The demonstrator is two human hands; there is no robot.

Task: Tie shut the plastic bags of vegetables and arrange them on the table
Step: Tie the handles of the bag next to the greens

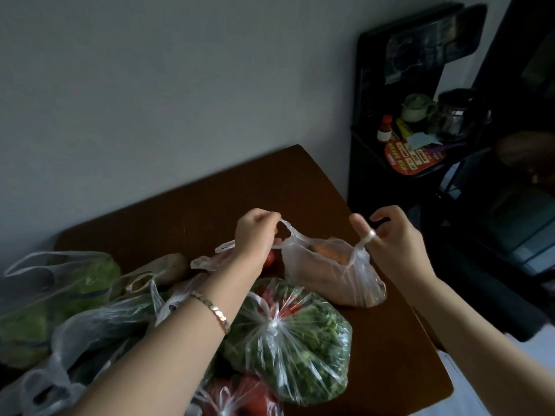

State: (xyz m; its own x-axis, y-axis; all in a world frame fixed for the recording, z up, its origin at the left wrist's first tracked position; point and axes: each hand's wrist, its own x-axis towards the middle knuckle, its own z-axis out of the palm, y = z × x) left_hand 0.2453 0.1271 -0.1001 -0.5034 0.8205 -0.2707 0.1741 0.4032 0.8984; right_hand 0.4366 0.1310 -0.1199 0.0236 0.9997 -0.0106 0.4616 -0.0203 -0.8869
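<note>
A clear bag of carrots (333, 271) is held up by its two handles above the far right part of the brown surface (390, 340), its bottom resting on the wood. The left handle is pinched between the closed fingers of the left hand (258, 232); the right handle is twisted thin and wound around a finger of the right hand (393, 235), whose other fingers are curled loosely. A metal bracelet (213, 310) is worn on the left wrist.

Just in front of the carrot bag, a bag of leafy greens (288, 343) lies on the surface with its handles already knotted at the top. Red tomatoes in a bag (240, 397) are seen at the near edge. To the left, several open bags are heaped together, among them a bag of lettuce (60, 295) and one with a long dark green vegetable (120, 316). A small red vegetable (269, 259) is partly hidden behind the left wrist.
</note>
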